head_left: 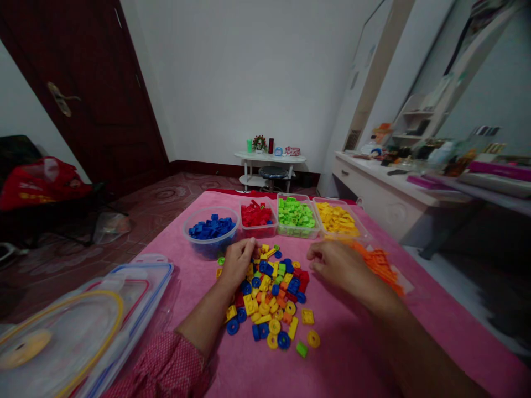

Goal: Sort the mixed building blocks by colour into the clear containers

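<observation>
A loose pile of toy building bricks [265, 284] in yellow, blue, red, green and orange, with small round wheel-like pieces among them, lies on a pink cloth. My left hand [238, 265] rests at the far left edge of the pile, beside the round tub of blue bricks [211, 226]. Its fingers are curled together, and whatever is in them is hidden. To the right of the pile, my right hand [338, 262] hovers near the tub of orange pieces [380, 268], partly covering it. The fingers there are bent inward; I cannot make out anything between them.
Behind the pile stand clear tubs of red bricks [256, 214], green bricks [296, 213] and yellow bricks [337, 219]. Stacked clear lids [141, 293] lie at the left. A cluttered dresser [381, 182] is on the right, and a small white table [269, 158] stands by the wall.
</observation>
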A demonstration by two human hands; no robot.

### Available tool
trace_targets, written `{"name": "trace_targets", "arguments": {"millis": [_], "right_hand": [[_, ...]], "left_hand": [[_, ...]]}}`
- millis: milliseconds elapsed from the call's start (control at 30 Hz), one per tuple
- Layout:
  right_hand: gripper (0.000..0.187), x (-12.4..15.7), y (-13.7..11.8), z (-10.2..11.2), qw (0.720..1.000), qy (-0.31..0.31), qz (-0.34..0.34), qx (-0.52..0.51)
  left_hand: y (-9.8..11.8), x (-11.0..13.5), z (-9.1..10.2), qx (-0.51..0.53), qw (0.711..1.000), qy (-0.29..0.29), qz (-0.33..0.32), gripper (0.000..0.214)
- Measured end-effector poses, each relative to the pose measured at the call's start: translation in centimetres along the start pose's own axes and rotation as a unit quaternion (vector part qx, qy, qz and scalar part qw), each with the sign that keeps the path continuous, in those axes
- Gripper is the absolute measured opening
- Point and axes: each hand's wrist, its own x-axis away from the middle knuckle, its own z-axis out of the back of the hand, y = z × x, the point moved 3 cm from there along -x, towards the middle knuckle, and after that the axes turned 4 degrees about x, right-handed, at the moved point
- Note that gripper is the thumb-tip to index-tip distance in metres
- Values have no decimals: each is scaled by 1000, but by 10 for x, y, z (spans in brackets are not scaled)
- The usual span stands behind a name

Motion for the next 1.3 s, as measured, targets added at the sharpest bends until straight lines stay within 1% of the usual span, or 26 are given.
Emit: {"name": "trace_targets", "arguments": {"millis": [67, 167, 233, 333, 467, 567, 633, 700, 767, 800, 867, 967, 1067, 1167, 1233, 1300], "right_hand": [[18, 0, -7, -13, 1000, -24, 16, -3], [22, 0, -13, -27, 998, -44, 45, -19], [25, 0, -16, -35, 997, -51, 57, -27], [26, -3, -19, -45, 997, -44, 53, -33], [20, -9, -12, -48, 997, -20, 41, -56], [15, -13, -4, -42, 990, -2, 29, -135], [17, -14, -3, -37, 971, -7, 24, -239], [23, -13, -6, -33, 934, -28, 15, -355], [27, -12, -10, -31, 904, -45, 2, -425], [29, -12, -12, -30, 897, -48, 0, -439], [31, -13, -13, -30, 895, -38, 0, -444], [33, -14, -12, -32, 886, -20, 6, -463], [31, -14, -15, -36, 861, -28, 7, -508], [40, -12, -22, -39, 836, -42, -5, -546], [45, -10, -27, -39, 821, -51, -5, -569], [49, -9, -30, -37, 801, -56, 0, -596]], "left_hand": [[-1, 0, 0, -3, 1000, 0, -3, 50], [-2, 0, 0, 2, 1000, -2, 1, 49], [-3, 0, 0, 5, 1000, -3, 4, 49], [-4, 0, 0, 10, 1000, -6, 5, 49], [-4, -1, 0, 18, 1000, -5, 9, 49], [-3, -1, -1, 20, 1000, -3, 12, 49], [-1, 0, -1, 18, 1000, -2, 8, 48], [2, 0, 0, 1, 1000, -2, -4, 46], [6, 1, 0, -28, 999, -9, -23, 43], [8, 2, 0, -41, 998, -16, -33, 42], [14, 3, -2, -62, 996, -35, -53, 41], [27, 6, -8, -81, 990, -76, -85, 35], [41, 10, -17, -72, 983, -119, -120, 26], [52, 16, -26, -47, 976, -151, -149, 29], [57, 18, -31, -33, 974, -157, -158, 26], [57, 18, -33, -3, 979, -151, -138, 23]]}}
